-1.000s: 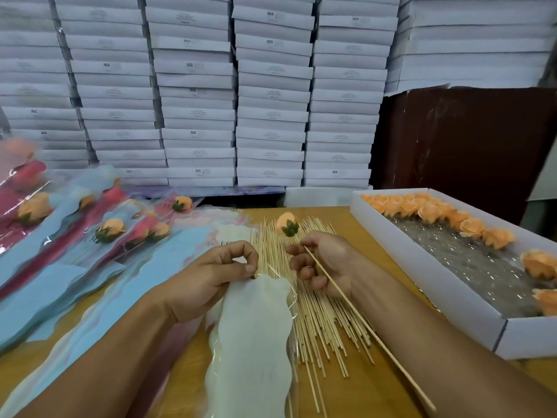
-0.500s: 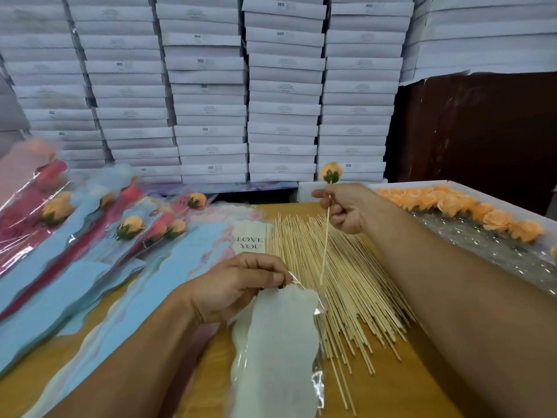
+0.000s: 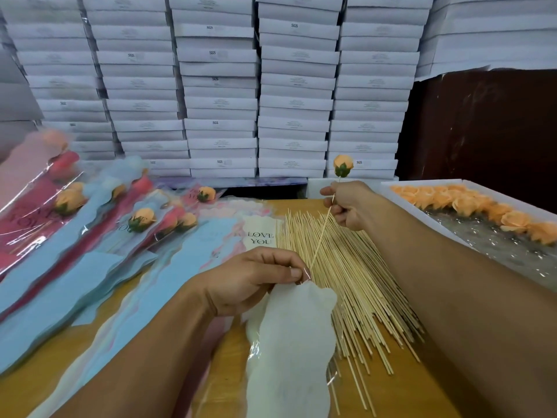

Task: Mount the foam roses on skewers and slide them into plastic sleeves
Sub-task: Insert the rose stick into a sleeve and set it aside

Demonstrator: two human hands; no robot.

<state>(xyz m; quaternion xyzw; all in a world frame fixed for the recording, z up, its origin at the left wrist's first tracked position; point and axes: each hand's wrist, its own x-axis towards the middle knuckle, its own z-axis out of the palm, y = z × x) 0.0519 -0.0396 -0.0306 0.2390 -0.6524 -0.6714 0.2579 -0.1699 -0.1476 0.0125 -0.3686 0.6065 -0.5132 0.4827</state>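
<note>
We hold an orange foam rose (image 3: 343,165) upright on its skewer (image 3: 322,233), our right hand (image 3: 346,205) pinching the stick just below the bloom while its lower tip points down toward the mouth of a white plastic sleeve (image 3: 291,351). Our left hand (image 3: 253,279) pinches the sleeve's top edge, the sleeve lying on the wooden table (image 3: 401,396) beside a spread pile of bare skewers (image 3: 352,285). Finished sleeved roses (image 3: 99,212) lie at left; a white tray of loose roses (image 3: 470,206) sits at right.
</note>
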